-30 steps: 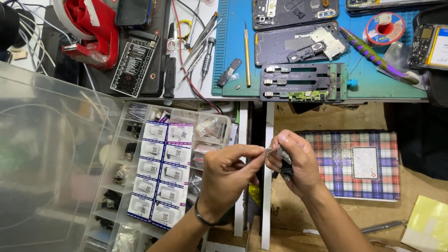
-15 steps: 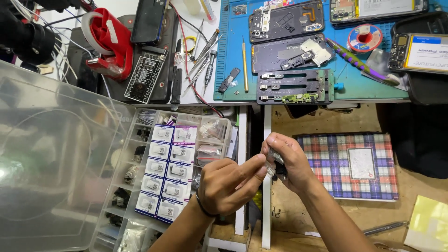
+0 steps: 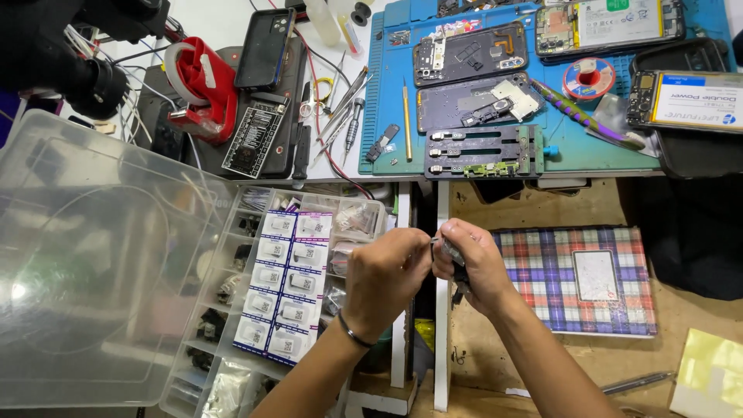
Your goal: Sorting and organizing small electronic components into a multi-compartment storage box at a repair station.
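Both hands meet in front of the bench's near edge, over the gap between two white upright rails. The right hand (image 3: 474, 267) is closed around a small dark part with a clear plastic wrapping (image 3: 453, 255), most of it hidden in the palm, so I cannot tell just what it is. The left hand (image 3: 385, 275) comes in from the side, its grip narrowed to a pinch at the top of that part, thumb and forefinger tips touching it.

Just left of the hands stands an open clear plastic compartment box (image 3: 232, 364), its lid (image 3: 101, 255) thrown back to the far left. A block of small white-and-blue packets (image 3: 284, 290) fills its middle compartments, with little bagged parts around them. To the right lies a plaid-covered notebook (image 3: 576, 279) on the brown wooden surface. On the bench's far side, a blue rubber work mat (image 3: 387, 101) carries opened phones, a dark metal board holder (image 3: 484, 151) at its near edge, and a yellow-handled tool (image 3: 405, 116).

The risk, as I judge it, lies under the hands: the part is held in mid-air over the gap, not over a surface. If the pinch slips while the wrapping is pulled, the piece could drop between the rails or spring into the box's compartments and get lost among similar bits.
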